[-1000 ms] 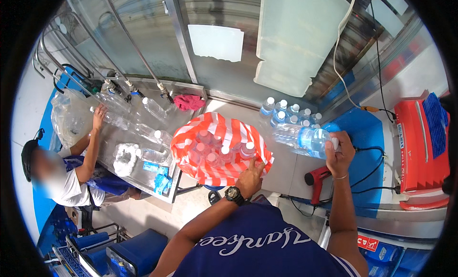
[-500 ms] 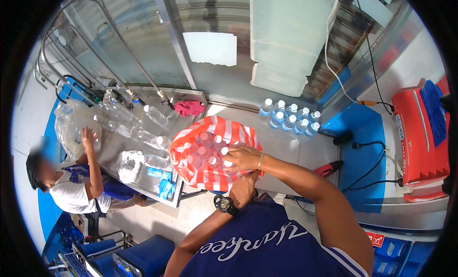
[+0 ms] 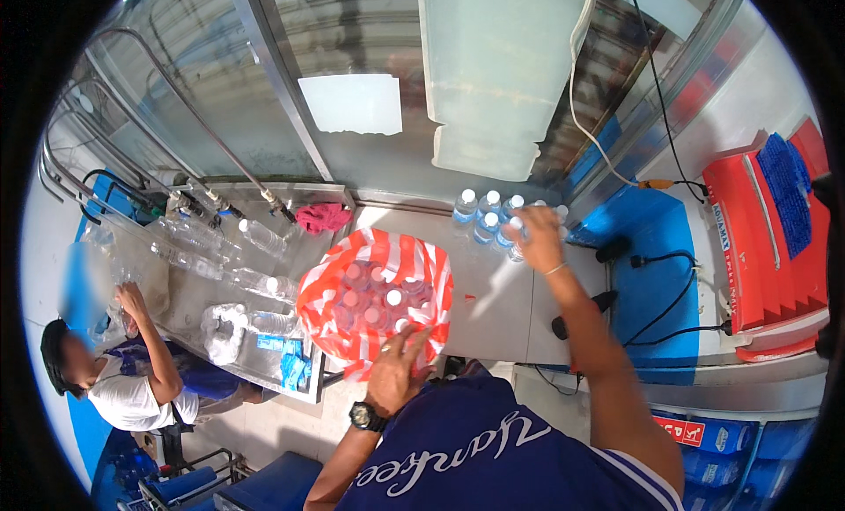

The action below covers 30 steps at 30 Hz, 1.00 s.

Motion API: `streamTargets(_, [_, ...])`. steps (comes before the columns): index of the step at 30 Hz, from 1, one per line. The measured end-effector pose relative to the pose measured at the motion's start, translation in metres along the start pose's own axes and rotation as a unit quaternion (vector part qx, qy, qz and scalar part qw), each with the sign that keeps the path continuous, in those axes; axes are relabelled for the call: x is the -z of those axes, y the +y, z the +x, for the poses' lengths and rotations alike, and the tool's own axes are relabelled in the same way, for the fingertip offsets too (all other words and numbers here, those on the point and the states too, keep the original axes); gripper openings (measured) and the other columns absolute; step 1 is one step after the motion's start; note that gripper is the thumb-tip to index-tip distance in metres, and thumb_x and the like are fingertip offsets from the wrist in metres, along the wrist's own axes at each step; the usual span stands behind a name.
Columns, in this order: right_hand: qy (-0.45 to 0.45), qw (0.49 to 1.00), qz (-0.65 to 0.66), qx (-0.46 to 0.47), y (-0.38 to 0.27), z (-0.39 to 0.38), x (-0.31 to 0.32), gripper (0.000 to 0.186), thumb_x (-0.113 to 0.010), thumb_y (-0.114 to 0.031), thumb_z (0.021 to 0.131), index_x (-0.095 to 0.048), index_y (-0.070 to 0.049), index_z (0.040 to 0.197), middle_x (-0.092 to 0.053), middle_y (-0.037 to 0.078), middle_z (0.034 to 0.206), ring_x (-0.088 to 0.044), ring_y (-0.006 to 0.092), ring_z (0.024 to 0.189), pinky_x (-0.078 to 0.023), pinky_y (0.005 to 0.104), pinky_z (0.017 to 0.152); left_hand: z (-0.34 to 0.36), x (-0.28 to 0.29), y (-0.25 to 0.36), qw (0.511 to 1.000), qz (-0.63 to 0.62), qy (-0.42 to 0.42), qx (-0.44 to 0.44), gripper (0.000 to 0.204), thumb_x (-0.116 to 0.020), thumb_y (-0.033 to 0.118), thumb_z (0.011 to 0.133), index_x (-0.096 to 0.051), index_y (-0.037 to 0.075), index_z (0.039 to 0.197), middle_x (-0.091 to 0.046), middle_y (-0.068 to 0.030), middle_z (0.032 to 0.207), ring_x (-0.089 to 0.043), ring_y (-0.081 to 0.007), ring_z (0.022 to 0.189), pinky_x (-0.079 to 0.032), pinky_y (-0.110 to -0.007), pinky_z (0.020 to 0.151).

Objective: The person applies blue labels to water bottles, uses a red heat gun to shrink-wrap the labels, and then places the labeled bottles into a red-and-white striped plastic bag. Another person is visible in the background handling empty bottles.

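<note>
A red-and-white striped plastic bag (image 3: 431, 256) stands gathered on the table, filled with several capped clear bottles (image 3: 371, 316). At its near edge, my left hand (image 3: 398, 367) has thumb and fingers pressed on the bag's rim. My right hand (image 3: 541, 238) is stretched over to a group of small water bottles (image 3: 486, 227) with white caps and blue labels, standing upright by the glass wall. Its fingers are at the caps of the front bottles and hide some of them. Whether the fingers close round a bottle is too blurred to make out.
To the left, a person (image 3: 132, 379) in a white shirt handles a clear plastic bag beside a metal tray (image 3: 304, 383). Empty bottles (image 3: 264, 236) and a pink cloth (image 3: 324, 217) lie there. Right of the bottles are a black-handled tool (image 3: 581, 316), cables and a red box (image 3: 761, 256).
My right hand has left the striped bag and reached right to the standing bottles. My left hand now rests on the bag's near rim. The other person's raised hand has come down.
</note>
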State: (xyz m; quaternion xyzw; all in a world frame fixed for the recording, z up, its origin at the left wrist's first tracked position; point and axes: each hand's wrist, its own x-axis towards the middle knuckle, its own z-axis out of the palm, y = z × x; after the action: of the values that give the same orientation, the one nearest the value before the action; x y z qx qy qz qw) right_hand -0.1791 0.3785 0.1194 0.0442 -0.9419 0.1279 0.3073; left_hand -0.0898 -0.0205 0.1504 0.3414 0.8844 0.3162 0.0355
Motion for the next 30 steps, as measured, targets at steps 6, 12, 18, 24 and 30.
streamTargets(6, [-0.146, 0.986, -0.067, -0.048, 0.098, -0.051, -0.005, 0.047, -0.067, -0.045, 0.096, -0.067, -0.012, 0.13, -0.063, 0.011, 0.117, -0.056, 0.034, 0.114, -0.044, 0.048, 0.097, -0.023, 0.012, -0.026, 0.99, 0.025, -0.125, 0.066, 0.1, -0.092, 0.045, 0.068, -0.047, 0.013, 0.151, -0.058, -0.0197, 0.14, -0.059, -0.0422, 0.126, -0.049, -0.052, 0.107])
streamTargets(12, [-0.144, 0.983, -0.1, -0.063, 0.106, -0.05, -0.032, 0.038, -0.07, -0.039, 0.096, -0.067, -0.004, 0.111, -0.069, 0.015, 0.106, -0.062, 0.0353, 0.107, -0.052, 0.0465, 0.086, -0.038, 0.008, -0.039, 0.972, 0.136, -0.19, 0.034, 0.119, -0.09, 0.041, 0.071, -0.02, 0.014, 0.164, -0.057, -0.0225, 0.143, -0.053, -0.0416, 0.135, -0.031, -0.059, 0.121])
streamTargets(18, [-0.018, 0.992, -0.058, -0.114, 0.026, -0.028, 0.066, 0.031, -0.079, -0.032, 0.089, -0.068, -0.003, 0.091, -0.069, 0.013, 0.087, -0.065, 0.0316, 0.081, -0.053, 0.0417, 0.071, -0.056, 0.02, -0.065, 0.952, 0.197, -0.226, 0.065, 0.058, -0.071, 0.024, 0.089, -0.054, 0.013, 0.143, -0.071, -0.0126, 0.096, -0.073, -0.033, 0.092, -0.058, -0.048, 0.081])
streamTargets(24, [0.141, 0.973, 0.114, -0.144, -0.116, 0.004, 0.149, 0.02, -0.079, -0.02, 0.089, -0.066, -0.005, 0.092, -0.063, 0.009, 0.079, -0.061, 0.023, 0.066, -0.048, 0.0349, 0.06, -0.052, 0.016, -0.059, 0.971, 0.121, -0.201, 0.033, 0.034, -0.059, 0.016, 0.095, -0.067, 0.015, 0.129, -0.071, -0.0144, 0.081, -0.073, -0.0355, 0.073, -0.057, -0.048, 0.07])
streamTargets(30, [0.016, 0.936, 0.349, -0.043, -0.237, 0.005, 0.066, 0.028, -0.088, -0.022, 0.082, -0.068, -0.006, 0.093, -0.062, 0.008, 0.078, -0.059, 0.0217, 0.063, -0.05, 0.035, 0.056, -0.048, 0.032, -0.053, 0.966, 0.144, -0.214, 0.026, 0.03, -0.053, 0.02, 0.101, -0.071, 0.014, 0.125, -0.069, -0.0139, 0.073, -0.071, -0.0342, 0.067, -0.055, -0.046, 0.058])
